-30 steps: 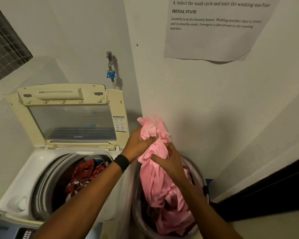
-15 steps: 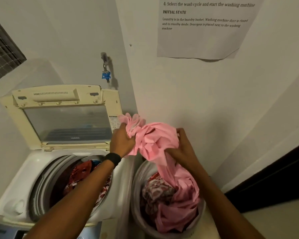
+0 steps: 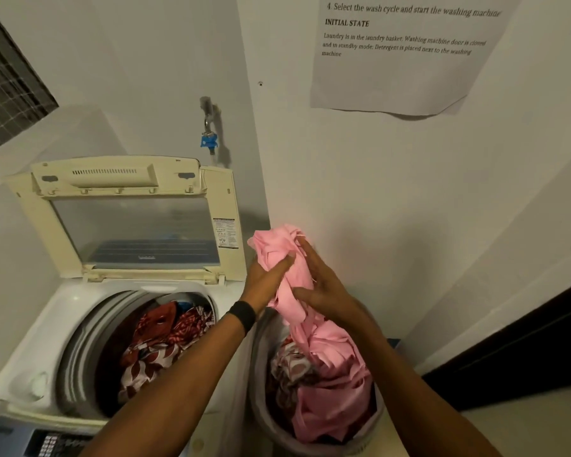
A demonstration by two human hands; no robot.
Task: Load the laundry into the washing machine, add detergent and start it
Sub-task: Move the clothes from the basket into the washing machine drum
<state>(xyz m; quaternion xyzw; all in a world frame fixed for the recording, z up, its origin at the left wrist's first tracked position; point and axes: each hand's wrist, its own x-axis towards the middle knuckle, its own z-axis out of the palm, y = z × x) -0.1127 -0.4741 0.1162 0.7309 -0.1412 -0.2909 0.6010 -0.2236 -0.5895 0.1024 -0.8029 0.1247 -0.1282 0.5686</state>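
A long pink cloth (image 3: 323, 357) rises out of the grey laundry basket (image 3: 261, 413) at the lower right. My left hand (image 3: 266, 282) and my right hand (image 3: 320, 285) grip its bunched top from either side, above the basket's near rim. The cloth's lower part still lies in the basket over a patterned garment (image 3: 290, 367). To the left stands the top-loading washing machine (image 3: 63, 311) with its lid (image 3: 129, 222) raised. Red patterned clothes (image 3: 165, 341) lie in its drum.
The machine's control panel (image 3: 47, 443) shows at the bottom left edge. A tap with a blue fitting (image 3: 208, 140) sticks out of the wall behind the lid. A printed sheet (image 3: 406, 51) hangs on the wall. A dark door (image 3: 524, 354) lies at the right.
My hands have come together on the pink cloth, bunching its top over the basket; half a second ago they held it spread apart, the left hand nearer the machine.
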